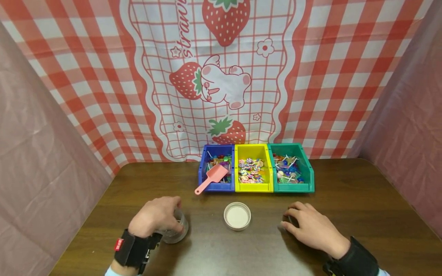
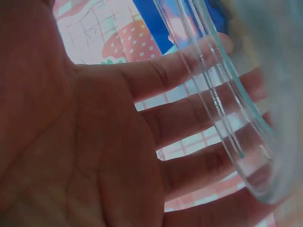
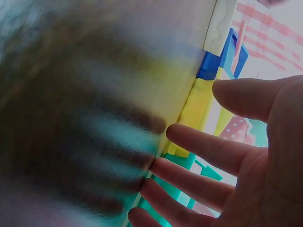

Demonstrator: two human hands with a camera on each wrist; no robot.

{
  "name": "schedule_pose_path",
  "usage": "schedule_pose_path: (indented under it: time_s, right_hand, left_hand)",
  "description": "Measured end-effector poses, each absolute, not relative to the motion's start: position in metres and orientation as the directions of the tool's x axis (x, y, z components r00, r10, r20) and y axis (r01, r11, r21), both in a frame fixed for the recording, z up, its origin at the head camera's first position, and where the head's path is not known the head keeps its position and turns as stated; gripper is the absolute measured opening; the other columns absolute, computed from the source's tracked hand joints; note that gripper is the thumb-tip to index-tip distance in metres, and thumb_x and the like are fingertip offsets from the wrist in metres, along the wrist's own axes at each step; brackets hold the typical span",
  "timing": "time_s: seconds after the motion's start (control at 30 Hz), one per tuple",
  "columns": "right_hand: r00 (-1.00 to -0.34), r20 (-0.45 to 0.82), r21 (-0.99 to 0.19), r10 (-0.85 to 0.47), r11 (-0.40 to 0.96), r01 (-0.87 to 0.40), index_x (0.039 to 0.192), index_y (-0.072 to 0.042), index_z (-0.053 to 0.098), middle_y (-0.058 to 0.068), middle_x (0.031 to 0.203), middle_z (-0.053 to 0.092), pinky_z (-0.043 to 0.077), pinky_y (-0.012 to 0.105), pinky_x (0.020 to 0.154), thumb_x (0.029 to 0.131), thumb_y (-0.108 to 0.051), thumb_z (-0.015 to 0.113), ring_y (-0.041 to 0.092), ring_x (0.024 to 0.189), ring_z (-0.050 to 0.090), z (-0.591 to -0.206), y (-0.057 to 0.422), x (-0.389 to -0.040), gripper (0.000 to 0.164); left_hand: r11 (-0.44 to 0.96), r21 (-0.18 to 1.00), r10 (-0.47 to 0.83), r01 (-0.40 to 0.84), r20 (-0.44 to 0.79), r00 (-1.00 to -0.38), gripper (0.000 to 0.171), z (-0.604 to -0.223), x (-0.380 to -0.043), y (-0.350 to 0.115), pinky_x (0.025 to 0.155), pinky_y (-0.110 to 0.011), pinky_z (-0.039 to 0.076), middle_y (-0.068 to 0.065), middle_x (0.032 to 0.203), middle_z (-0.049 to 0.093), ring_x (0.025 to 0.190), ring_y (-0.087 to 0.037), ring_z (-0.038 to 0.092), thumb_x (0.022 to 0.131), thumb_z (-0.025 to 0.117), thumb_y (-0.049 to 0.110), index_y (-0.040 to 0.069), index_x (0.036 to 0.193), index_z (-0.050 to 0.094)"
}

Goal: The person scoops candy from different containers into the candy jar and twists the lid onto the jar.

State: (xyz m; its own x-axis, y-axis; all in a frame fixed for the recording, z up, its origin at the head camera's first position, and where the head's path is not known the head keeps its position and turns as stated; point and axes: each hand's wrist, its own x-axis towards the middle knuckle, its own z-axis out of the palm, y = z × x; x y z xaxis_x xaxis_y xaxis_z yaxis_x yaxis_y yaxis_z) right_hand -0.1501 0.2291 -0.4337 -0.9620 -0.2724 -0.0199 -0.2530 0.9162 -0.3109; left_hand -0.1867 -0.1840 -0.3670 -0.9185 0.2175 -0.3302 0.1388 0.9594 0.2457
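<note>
We curled our left hand [image 1: 155,216] round a clear jar [image 1: 174,237], left of the lid [image 1: 237,217] | our right hand [image 1: 312,226], right of it, lay loosely spread, empty, apparently touching the table [image 1: 221,255].

A clear, round jar [image 1: 176,237] sits in the left grip [image 1: 156,215].

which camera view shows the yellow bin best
The head view: it shows the whole yellow bin, between the blue bin and green bin, with swirl-patterned candies inside. The right wrist view shows only part of its outside, partly behind the right hand; I cannot make it out in the left wrist view.
</note>
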Motion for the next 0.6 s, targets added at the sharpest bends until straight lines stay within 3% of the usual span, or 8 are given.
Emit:
schedule_pose_path:
  time_s: [0.33, 0.6]
  right_hand:
    - [-0.963, -0.031, -0.312, -0.266, 0.918, -0.244, 0.108, -0.017, 0.074, 0.003, 0.115, 0.063, 0.053, 0.052, 0.078, 0.089, -0.047, 0.072, 0.026, 0.104, 0.058, -0.433, 0.229, -0.151, 0.036]
    - [-0.965, -0.021, -0.302, -0.263, 0.921, -0.245, 0.108, -0.018, 0.074, 0.002, 0.114, 0.063, 0.053, 0.051, 0.077, 0.089, -0.047, 0.072, 0.025, 0.104, 0.058, -0.434, 0.228, -0.15, 0.035]
  left_hand:
    - [0.912, 0.274, 0.371, 0.304, -0.235, -0.899, 0.047, -0.372, -0.183, -0.171, 0.063, -0.038, 0.045, 0.008, 0.083, 0.057, 0.075, -0.015, 0.053, 0.06, 0.087, 0.032, 0.021, 0.098, 0.063]
    - [0.859, 0.275, 0.491, 0.433, -0.195, -0.849, 0.05, -0.374, -0.179, -0.159, 0.066, -0.038, 0.047, 0.007, 0.092, 0.06, 0.083, -0.015, 0.055, 0.063, 0.087, 0.037, 0.019, 0.105, 0.065]
